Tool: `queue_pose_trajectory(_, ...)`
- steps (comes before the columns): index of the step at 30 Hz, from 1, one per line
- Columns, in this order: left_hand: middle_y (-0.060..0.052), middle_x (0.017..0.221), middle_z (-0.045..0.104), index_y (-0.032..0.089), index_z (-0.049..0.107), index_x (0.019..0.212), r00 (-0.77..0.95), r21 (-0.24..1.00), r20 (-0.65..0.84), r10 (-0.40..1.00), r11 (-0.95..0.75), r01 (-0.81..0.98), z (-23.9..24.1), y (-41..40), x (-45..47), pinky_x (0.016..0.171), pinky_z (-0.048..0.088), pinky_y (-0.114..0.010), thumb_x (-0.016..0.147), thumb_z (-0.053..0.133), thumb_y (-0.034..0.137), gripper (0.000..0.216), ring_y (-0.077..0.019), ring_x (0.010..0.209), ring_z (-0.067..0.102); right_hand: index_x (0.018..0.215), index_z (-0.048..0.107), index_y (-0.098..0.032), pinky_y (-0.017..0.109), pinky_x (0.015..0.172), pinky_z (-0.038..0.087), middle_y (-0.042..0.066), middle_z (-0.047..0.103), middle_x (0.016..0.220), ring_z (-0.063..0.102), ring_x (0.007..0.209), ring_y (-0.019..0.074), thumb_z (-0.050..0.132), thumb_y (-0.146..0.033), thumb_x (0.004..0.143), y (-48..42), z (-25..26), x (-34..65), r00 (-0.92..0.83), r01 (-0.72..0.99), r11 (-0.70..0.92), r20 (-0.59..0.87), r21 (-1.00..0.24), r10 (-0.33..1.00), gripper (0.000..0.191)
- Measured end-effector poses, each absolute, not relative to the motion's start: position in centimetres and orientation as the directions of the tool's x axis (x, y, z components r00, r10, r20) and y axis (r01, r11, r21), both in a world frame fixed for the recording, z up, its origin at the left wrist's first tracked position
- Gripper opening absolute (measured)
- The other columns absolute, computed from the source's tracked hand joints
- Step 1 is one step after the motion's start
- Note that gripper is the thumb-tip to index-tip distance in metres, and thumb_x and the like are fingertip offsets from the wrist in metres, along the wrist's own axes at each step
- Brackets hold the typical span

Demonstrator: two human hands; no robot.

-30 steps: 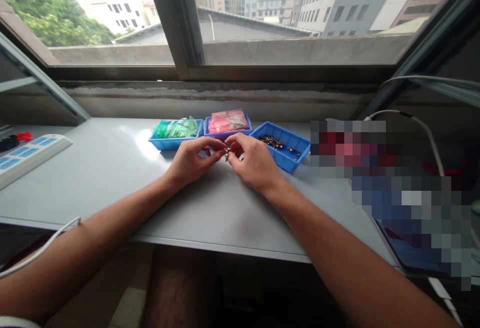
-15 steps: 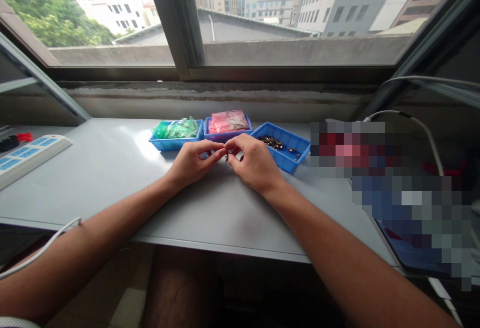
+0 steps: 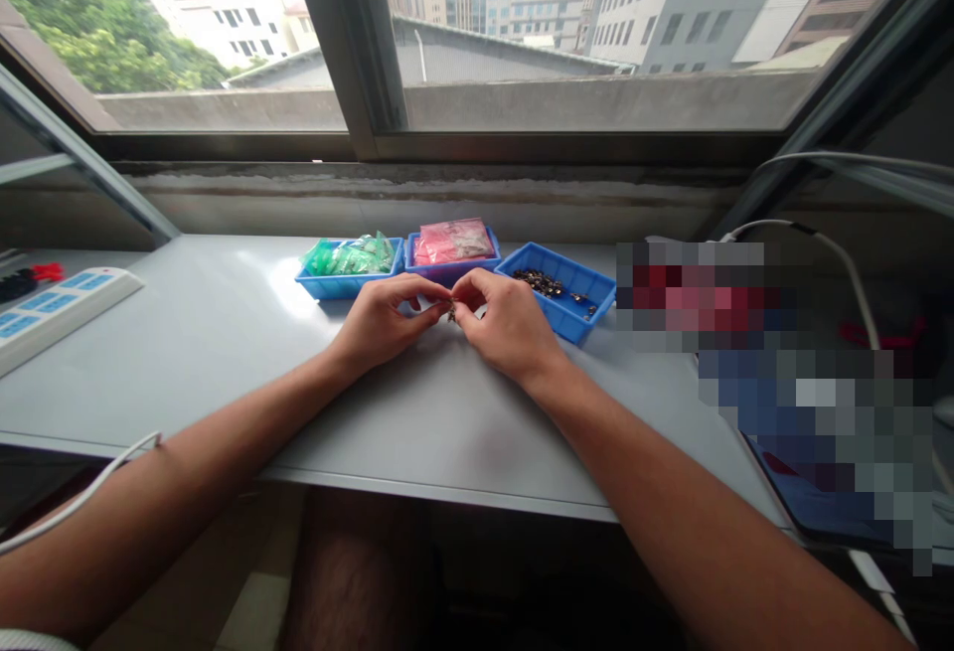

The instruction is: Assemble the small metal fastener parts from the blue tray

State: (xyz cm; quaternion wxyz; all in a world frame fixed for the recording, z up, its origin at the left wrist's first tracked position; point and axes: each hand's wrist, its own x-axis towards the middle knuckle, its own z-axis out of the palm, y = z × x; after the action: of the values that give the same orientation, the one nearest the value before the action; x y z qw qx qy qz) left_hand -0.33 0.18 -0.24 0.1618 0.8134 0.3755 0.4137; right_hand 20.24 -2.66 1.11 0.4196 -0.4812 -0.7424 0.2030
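Pinching metal piece (image 3: 451,312), unreadably small

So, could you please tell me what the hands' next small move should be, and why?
I would probably turn the small metal piece slightly with the right hand while the left hand steadies it: both hands meet at it, and their grip hides much of it from view.

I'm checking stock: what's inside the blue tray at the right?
The blue tray holds a heap of small, shiny pieces towards its left, with a few lying apart nearer the right end. The right hand covers the near-left corner; anything there is hidden.
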Motion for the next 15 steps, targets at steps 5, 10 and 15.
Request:
queue_pose_trajectory(5,-0.006,0.097,0.083,0.020,0.085,0.102,0.384,0.573,0.545,0.745,-0.665,0.478,-0.28,0.23,-0.37,0.071,0.058,-0.029,0.095,0.079,0.037,0.019,-0.0180,0.078,0.073,0.092,0.072,-0.022,0.031,0.082,0.053,0.002,0.080,0.093,0.073,0.086,0.0199,0.069,-0.009,0.090,-2.75,1.15,20.20,-0.195,0.553,0.454,0.421,-0.699,0.886,0.013)
queue_pose_trajectory(10,-0.006,0.097,0.083,0.019,0.084,0.102,0.388,0.560,0.564,0.729,-0.683,0.469,-0.44,0.38,-0.50,0.072,0.058,-0.028,0.095,0.080,0.034,0.017,-0.0174,0.078,0.073,0.093,0.072,-0.022,0.031,0.083,0.054,0.002,0.080,0.093,0.073,0.086,0.0198,0.069,-0.007,0.089,-2.70,1.15,20.16,-0.199,0.544,0.453,0.416,-0.706,0.887,0.015)
queue_pose_trajectory(15,-0.006,0.097,0.084,0.019,0.085,0.103,0.371,0.559,0.587,0.719,-0.692,0.457,-0.54,0.38,-0.46,0.073,0.058,-0.028,0.094,0.082,0.034,0.017,-0.0174,0.077,0.074,0.097,0.070,-0.022,0.032,0.086,0.054,0.002,0.079,0.093,0.073,0.087,0.0201,0.069,-0.008,0.089,-2.57,0.94,20.12,-0.193,0.554,0.437,0.401,-0.708,0.895,0.016)
